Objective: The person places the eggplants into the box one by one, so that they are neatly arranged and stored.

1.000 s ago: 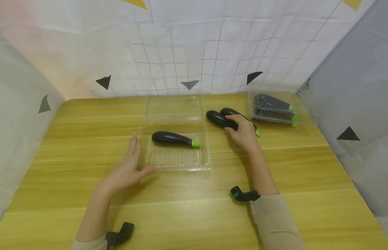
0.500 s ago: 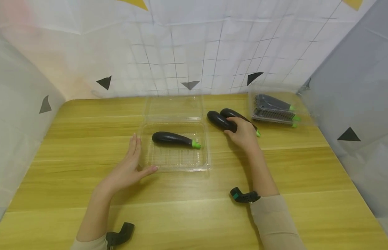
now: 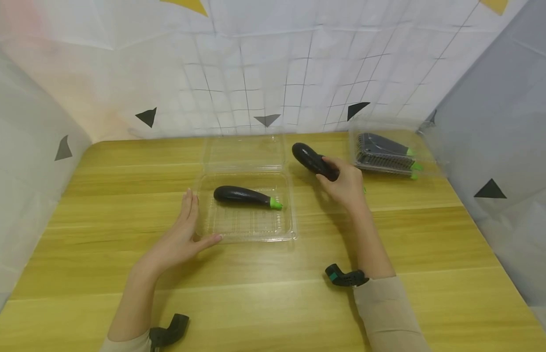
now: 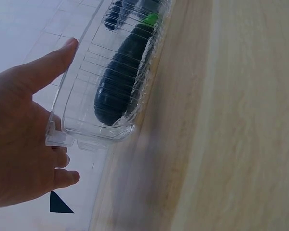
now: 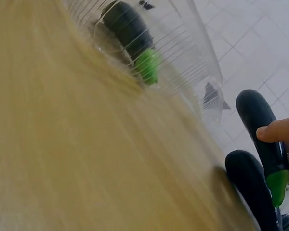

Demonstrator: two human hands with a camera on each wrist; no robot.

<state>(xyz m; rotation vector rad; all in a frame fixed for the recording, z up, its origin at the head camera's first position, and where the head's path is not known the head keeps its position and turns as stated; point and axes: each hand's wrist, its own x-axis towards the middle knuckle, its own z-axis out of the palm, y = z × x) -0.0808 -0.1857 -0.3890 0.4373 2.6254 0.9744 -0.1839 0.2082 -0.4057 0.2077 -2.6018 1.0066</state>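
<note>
My right hand [image 3: 345, 185] pinches a dark eggplant [image 3: 309, 157] between thumb and fingers, its rounded end pointing to the far left. In the right wrist view this eggplant [image 5: 262, 130] is raised over another eggplant [image 5: 250, 187], which lies on the table and is mostly hidden in the head view. My left hand [image 3: 178, 239] rests at the left side of an open clear plastic clamshell box [image 3: 295, 233], fingers straight and thumb along its near edge. One eggplant [image 3: 242, 195] with a green stem lies inside the box. The thumb touches the rim in the left wrist view.
The clear lid [image 3: 244, 149] of the box lies folded back behind it. At the back right stands another clear plastic container [image 3: 353, 146] with several eggplants stacked in it. White sheeting [image 3: 255, 63] bounds the wooden table [image 3: 264, 303] at the back and sides.
My right hand has taken hold of the nearer of the two loose eggplants and lifted it slightly up and away. The left hand and the box have stayed in place.
</note>
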